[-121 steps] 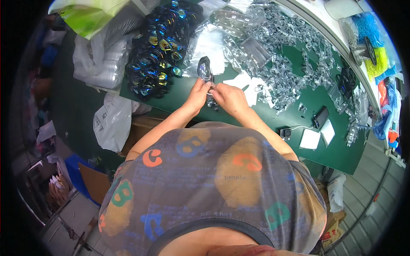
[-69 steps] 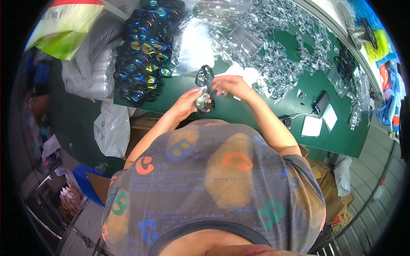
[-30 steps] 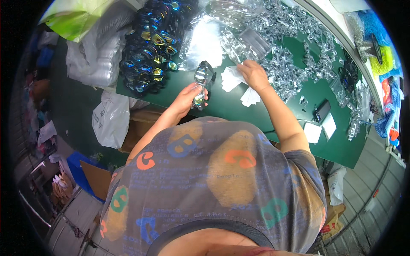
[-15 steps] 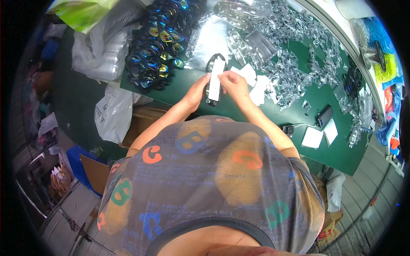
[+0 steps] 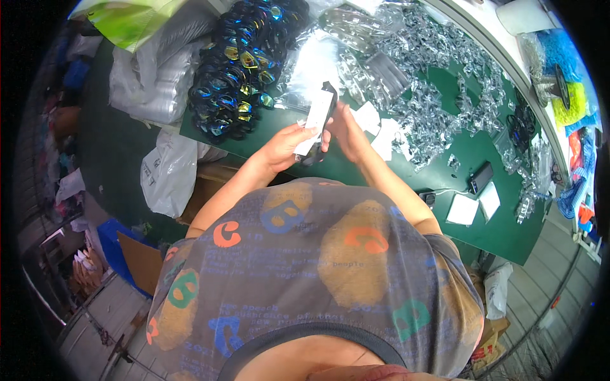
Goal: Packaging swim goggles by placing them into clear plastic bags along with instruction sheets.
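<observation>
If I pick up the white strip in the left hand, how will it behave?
The white strip looks thin, so it is probably light and bendable. The left hand grips it against dark goggles, so it might slide if loosened.

Grey shirt [image 5: 305, 279] (colourful letters [image 5: 227, 234]), dark collar [image 5: 318, 329]

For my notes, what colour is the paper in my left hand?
The paper is white; the head view shows it best.
</observation>
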